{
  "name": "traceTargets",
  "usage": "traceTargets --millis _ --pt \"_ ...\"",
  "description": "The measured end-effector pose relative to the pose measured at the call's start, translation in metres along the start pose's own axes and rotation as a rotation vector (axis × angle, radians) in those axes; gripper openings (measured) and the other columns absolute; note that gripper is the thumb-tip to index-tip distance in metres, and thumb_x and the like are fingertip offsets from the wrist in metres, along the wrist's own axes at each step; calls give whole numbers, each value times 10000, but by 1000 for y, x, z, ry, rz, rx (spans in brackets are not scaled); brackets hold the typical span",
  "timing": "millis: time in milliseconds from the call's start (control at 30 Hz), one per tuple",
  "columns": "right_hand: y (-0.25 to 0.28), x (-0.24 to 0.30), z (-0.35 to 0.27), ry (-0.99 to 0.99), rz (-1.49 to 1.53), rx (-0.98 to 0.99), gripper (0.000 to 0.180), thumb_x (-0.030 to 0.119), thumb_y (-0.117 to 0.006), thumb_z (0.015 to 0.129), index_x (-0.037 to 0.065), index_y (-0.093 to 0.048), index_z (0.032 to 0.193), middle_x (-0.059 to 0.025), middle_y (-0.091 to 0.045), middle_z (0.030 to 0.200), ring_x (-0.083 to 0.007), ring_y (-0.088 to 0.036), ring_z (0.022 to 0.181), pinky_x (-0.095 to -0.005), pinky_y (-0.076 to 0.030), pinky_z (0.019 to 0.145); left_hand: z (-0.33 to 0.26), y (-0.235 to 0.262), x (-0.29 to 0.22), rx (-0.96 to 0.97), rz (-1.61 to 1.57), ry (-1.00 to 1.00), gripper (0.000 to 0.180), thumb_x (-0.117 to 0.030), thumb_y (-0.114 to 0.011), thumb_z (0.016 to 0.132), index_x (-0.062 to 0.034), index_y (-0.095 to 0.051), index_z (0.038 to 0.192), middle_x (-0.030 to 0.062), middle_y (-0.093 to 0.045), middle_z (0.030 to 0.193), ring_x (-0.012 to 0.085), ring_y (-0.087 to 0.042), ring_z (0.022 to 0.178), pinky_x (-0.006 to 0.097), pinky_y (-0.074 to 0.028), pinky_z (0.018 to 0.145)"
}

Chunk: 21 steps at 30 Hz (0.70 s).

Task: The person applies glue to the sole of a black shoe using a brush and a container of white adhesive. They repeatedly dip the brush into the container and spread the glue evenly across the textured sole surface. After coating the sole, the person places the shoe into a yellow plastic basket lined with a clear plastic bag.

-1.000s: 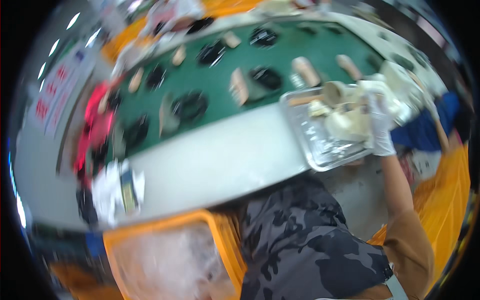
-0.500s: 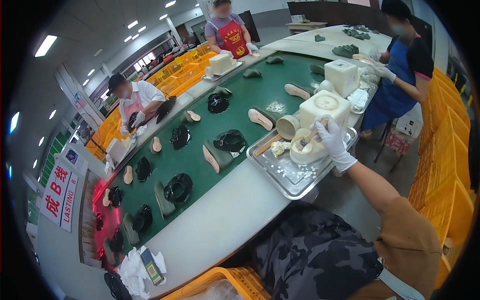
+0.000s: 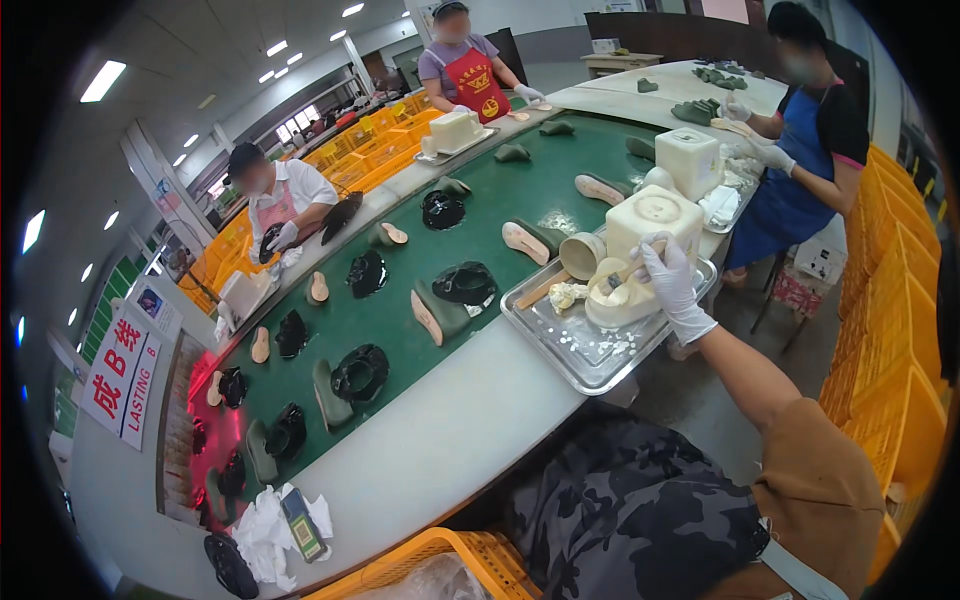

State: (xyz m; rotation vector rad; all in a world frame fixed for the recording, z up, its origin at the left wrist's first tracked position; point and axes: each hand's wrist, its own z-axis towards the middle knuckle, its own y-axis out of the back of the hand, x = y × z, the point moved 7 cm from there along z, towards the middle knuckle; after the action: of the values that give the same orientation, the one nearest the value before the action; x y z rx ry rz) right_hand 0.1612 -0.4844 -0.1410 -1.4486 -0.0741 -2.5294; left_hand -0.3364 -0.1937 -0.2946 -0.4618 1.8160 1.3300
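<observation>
My right hand (image 3: 674,290), in a white glove, is closed around the handle of a brush (image 3: 634,268). The brush's head dips into a white plastic container (image 3: 610,311) with pale paste in it. Beneath the container is a metal tray (image 3: 556,335), spotted with white flakes. Close behind my hand rises a square white plastic jug (image 3: 652,218). A beige cup (image 3: 581,256) lies tipped beside it, near a flat wooden stick (image 3: 543,289) and a whitish lump (image 3: 568,297). My left hand is out of view.
On the green conveyor belt (image 3: 405,335) sit several green shoe lasts (image 3: 330,395) and glossy black uppers (image 3: 360,373). Three co-workers in gloves stand around the line. Yellow crates (image 3: 880,400) line the right side; a phone (image 3: 303,522) lies on white cloth at the near left.
The whole view has shifted slightly. My right hand still holds the brush in the container, its fingers a little changed. The far co-worker's hand has reached farther right.
</observation>
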Motion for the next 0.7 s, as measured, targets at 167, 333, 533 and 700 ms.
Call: traceTargets --millis 167,333,533,700 --pt "-1 -21 -10 -58 -47 -5 82 102 -497 894 68 -474 965 -28 -599 819 -51 -554 568 -169 -458 501 -1 3 -3 -9 -43 4 398 -117 -489 721 -39 -540 1107 213 -613 854 379 -583 807 415 -465 705" --pt "0 -49 -19 -122 18 6 98 88 -508 883 69 -483 975 -25 -596 843 -53 -548 600 -174 -449 530 -4 8 -8 -24 -71 6 397 -114 -489 719 -38 -540 1105 214 -613 850 381 -582 804 416 -464 702" --pt "14 0 -24 284 -461 -78 259 83 -593 814 65 -487 1050 6 -536 832 -43 -471 654 -177 -396 566 -15 16 -11 -50 -109 11 397 -112 -490 716 -36 -540 1102 214 -612 844 383 -582 800 416 -464 699" --pt "42 36 -16 184 -227 -206 279 49 -558 828 46 -464 1091 7 -503 854 -90 -500 708 -232 -429 626 -37 39 -13 -102 -137 7 396 -110 -490 714 -34 -540 1100 215 -612 840 384 -581 797 417 -464 696"
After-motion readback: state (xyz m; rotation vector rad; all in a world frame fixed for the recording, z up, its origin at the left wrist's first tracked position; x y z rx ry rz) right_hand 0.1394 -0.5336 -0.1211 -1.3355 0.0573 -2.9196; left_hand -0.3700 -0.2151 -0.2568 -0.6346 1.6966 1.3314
